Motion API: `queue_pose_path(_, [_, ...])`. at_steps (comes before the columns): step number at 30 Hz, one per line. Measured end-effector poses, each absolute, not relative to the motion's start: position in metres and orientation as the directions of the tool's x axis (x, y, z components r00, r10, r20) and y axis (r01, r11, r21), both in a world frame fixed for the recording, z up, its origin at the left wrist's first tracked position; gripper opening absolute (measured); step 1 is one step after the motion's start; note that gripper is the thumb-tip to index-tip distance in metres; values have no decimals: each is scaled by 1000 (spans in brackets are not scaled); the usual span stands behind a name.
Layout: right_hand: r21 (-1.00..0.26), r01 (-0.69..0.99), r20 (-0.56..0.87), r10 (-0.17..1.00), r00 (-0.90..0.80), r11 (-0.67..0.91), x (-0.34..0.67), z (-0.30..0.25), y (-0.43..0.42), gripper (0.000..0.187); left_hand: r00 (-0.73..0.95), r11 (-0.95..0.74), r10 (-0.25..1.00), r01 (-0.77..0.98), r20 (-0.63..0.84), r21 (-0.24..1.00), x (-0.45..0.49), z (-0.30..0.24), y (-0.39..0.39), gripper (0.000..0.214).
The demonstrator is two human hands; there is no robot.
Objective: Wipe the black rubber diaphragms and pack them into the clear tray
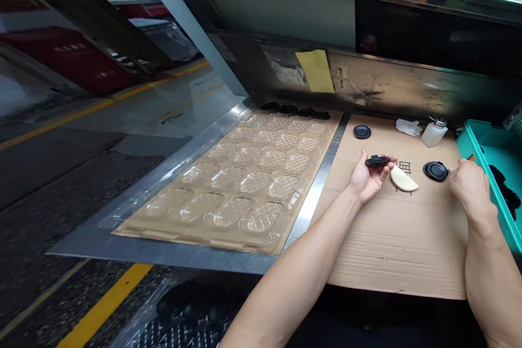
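Note:
My left hand (369, 176) holds a flat black round part (377, 161) edge-on between its fingers and palm, above a cardboard sheet (391, 250). Just right of that hand lies a cream half-round pad (403, 179). My right hand (471, 187) is pinched around a small tool, and its thin metal tip (451, 172) touches or nearly touches a second black round part (435, 171) lying on the cardboard. Most of the tool is hidden by my fingers. A third black round part (362, 131) lies farther back.
A white bottle with a metal top (434, 133) and crumpled white tissue (408, 127) stand at the back of the cardboard. A teal crate (489, 155) holding black parts sits at right. A clear blister tray (232, 185) lies left on a metal-edged bench.

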State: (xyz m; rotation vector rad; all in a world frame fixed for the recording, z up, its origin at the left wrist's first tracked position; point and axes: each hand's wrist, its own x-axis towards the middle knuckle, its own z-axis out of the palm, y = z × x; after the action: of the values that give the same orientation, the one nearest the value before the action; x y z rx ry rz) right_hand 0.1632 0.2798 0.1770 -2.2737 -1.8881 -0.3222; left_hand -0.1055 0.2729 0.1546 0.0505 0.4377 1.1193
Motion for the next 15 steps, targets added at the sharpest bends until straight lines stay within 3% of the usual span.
queue_pose_path(3, [89, 968, 103, 969, 223, -233, 183, 169, 285, 27, 363, 444, 882, -853, -299, 275, -105, 155, 273, 65])
queue_pose_path(6, [103, 968, 64, 973, 223, -229, 189, 161, 290, 29, 291, 383, 916, -836, -275, 392, -103, 151, 274, 60])
queue_pose_path(9, [45, 960, 102, 957, 272, -278, 187, 162, 292, 32, 44, 155, 983, -721, -178, 675, -97, 148, 270, 48])
queue_pose_path(11, [-10, 945, 162, 932, 323, -326, 181, 167, 291, 35, -115, -41, 993, -552, -28, 833, -94, 147, 265, 54])
queue_pose_path(15, [-130, 943, 332, 883, 332, -306, 165, 176, 288, 41, -187, -234, 967, -367, 174, 900, -91, 151, 254, 89])
